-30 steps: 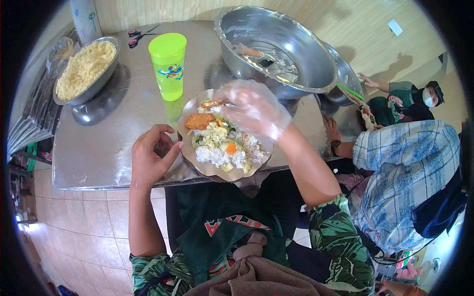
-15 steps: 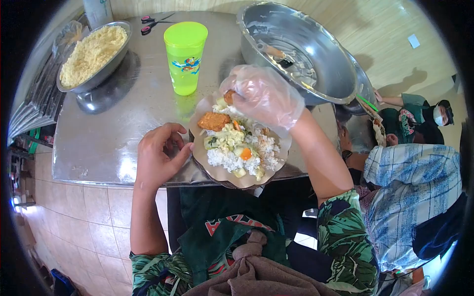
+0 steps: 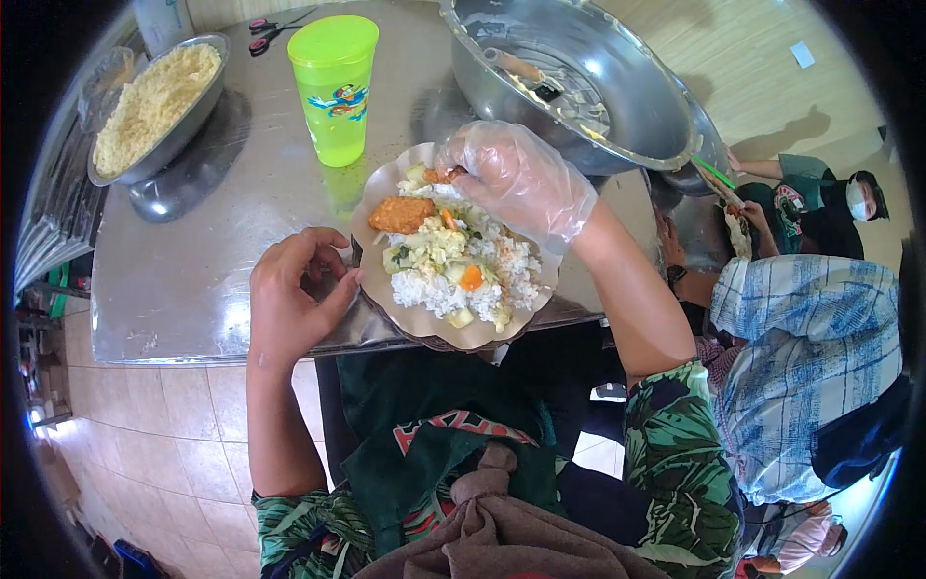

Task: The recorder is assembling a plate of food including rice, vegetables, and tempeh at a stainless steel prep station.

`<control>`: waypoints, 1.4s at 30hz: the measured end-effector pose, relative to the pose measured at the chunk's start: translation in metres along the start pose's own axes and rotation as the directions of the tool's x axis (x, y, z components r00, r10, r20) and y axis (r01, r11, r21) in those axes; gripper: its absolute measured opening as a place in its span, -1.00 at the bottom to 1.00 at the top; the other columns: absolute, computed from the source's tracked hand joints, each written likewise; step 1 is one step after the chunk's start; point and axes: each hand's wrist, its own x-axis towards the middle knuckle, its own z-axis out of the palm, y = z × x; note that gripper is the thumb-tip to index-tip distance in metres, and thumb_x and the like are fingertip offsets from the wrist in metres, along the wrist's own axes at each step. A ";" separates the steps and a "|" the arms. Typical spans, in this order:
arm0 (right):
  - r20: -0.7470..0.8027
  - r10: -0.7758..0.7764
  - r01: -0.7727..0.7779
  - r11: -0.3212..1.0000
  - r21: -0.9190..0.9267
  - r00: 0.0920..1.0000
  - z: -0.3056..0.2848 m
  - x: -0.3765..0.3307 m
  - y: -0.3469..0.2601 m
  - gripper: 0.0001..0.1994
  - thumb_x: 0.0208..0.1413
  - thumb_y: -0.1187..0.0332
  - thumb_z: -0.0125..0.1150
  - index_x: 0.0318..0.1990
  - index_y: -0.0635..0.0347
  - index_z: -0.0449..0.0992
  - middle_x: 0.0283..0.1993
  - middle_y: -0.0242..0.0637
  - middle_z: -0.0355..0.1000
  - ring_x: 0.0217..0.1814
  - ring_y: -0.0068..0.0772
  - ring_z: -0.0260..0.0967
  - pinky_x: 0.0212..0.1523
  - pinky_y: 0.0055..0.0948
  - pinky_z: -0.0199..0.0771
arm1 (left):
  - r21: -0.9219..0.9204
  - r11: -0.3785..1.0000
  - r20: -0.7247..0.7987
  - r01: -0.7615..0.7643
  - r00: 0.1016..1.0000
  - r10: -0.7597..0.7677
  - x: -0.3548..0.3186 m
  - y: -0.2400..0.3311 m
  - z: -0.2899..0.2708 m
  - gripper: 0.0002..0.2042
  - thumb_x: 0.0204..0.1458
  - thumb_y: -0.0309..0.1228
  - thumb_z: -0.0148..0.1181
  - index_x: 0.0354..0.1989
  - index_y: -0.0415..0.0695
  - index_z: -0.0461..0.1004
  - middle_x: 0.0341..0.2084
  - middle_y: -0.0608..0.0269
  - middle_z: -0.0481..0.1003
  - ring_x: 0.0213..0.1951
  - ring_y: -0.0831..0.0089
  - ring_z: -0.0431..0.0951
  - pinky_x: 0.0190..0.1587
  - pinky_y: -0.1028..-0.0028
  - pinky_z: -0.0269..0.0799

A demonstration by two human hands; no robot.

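Observation:
A plate lined with scalloped brown paper (image 3: 381, 301) sits at the near edge of the metal table. It carries white rice (image 3: 417, 291), cooked vegetables with a carrot piece (image 3: 471, 278) and a golden fried piece (image 3: 401, 214). My right hand (image 3: 521, 183), in a clear plastic glove, reaches over the plate's far side. Its fingertips pinch a small brown fried morsel (image 3: 444, 176), partly hidden by the glove. Bare, my left hand (image 3: 301, 294) rests on the table beside the plate's left rim, fingers loosely bent, thumb apart, holding nothing.
Beyond the plate stands a green lidded tumbler (image 3: 335, 96). A large metal basin (image 3: 579, 87) with smeared residue and a handled tool is at the far right. Far left are a bowl of pale crumbs (image 3: 159, 106) and scissors (image 3: 265, 37). People sit at the right, one in plaid (image 3: 810, 357).
The view has shifted a little, so the table's things sit higher and further left. My right hand still pinches the morsel above the plate. My left hand keeps its place beside it.

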 end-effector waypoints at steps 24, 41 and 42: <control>0.026 0.073 -0.074 0.997 0.030 0.997 0.001 -0.041 0.004 -0.70 -0.03 0.44 0.20 -0.09 0.20 0.57 -0.12 -0.04 0.48 -0.14 -0.01 0.45 -0.01 -0.23 0.47 | -0.049 0.999 0.041 -0.014 0.999 0.016 -0.003 -0.008 -0.002 -0.76 -0.06 -0.66 0.27 -0.19 -0.24 0.44 -0.52 0.37 0.44 -0.51 0.72 0.39 -0.50 0.65 0.28; 0.120 0.160 -0.165 0.986 0.029 0.980 -0.007 -0.082 -0.012 -0.66 0.02 0.34 0.24 -0.01 0.19 0.54 -0.18 0.01 0.51 -0.09 -0.04 0.49 -0.02 -0.19 0.47 | 0.005 1.000 0.055 -0.030 0.998 0.029 -0.003 -0.002 -0.003 -0.74 -0.07 -0.66 0.29 -0.19 -0.21 0.45 -0.52 0.38 0.46 -0.50 0.72 0.42 -0.48 0.67 0.29; 0.012 0.023 -0.023 0.999 -0.029 1.000 -0.002 -0.084 -0.015 -0.62 0.02 0.33 0.24 0.03 0.20 0.53 -0.16 0.02 0.52 -0.04 -0.01 0.48 0.02 -0.18 0.46 | 0.009 1.000 0.050 -0.027 0.998 0.027 -0.002 -0.002 -0.003 -0.74 -0.08 -0.65 0.30 -0.19 -0.21 0.45 -0.53 0.38 0.46 -0.51 0.72 0.42 -0.49 0.66 0.29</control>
